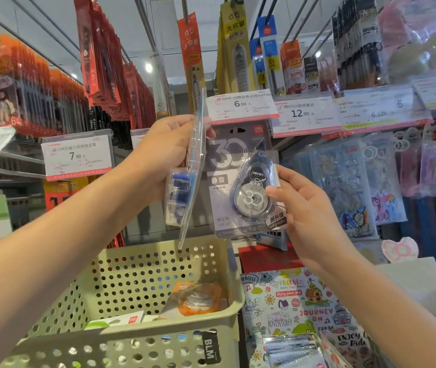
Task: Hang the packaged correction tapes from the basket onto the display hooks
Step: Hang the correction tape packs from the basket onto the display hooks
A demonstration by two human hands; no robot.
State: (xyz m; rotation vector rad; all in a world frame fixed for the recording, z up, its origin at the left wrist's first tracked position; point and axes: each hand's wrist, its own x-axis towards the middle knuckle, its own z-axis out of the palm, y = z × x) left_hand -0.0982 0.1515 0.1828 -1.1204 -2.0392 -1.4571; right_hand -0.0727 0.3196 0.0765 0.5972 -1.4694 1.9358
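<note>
My left hand (pixel 165 152) grips a clear blister pack with a blue correction tape (pixel 185 187), seen edge-on and held upright. Right beside it a grey "30" correction tape pack (pixel 240 187) faces me under the 6.00 price tag (pixel 240 106); its top reaches up behind that tag, so I cannot see whether it sits on a hook. My right hand (pixel 304 213) pinches that pack's right edge with thumb on the front. Below, the beige perforated basket (pixel 158 338) holds an orange correction tape pack (pixel 198 298) and a green-and-white pack (pixel 116 321).
Bare metal hooks (pixel 12 166) jut out at the left beside a 7.90 price tag (pixel 77 156). Dense rows of hanging pen packs fill the upper racks. Cartoon pouches (pixel 355 187) hang at the right, and printed notebooks (pixel 291 312) lie below them.
</note>
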